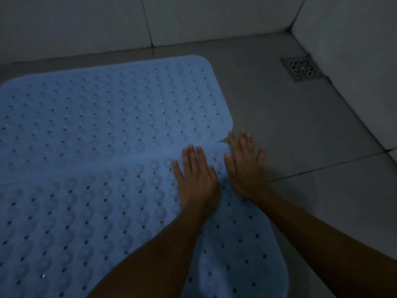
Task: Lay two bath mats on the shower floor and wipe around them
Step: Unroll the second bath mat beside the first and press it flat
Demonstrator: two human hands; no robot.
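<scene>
Two bath mats are lying side by side on the shower floor (300, 130), the far mat (96, 108) beyond the fingertips and the near mat (75, 222) under the palms. The left hand (196, 179) is resting flat on the near mat, fingers reaching the seam. The right hand (245, 166) is lying just beside it, fingers spreading over the mat's edge onto the floor. The drain (301, 68) is sitting well beyond the right fingers, in the corner where the walls (214, 18) are meeting.

Dim, bluish, low-contrast exposure; noise is seen throughout. No hard shadows are cast. Faint specular glints are caught on the mat (96, 125). Soft focus and wide-angle bending are noted toward frame edges beyond it.
</scene>
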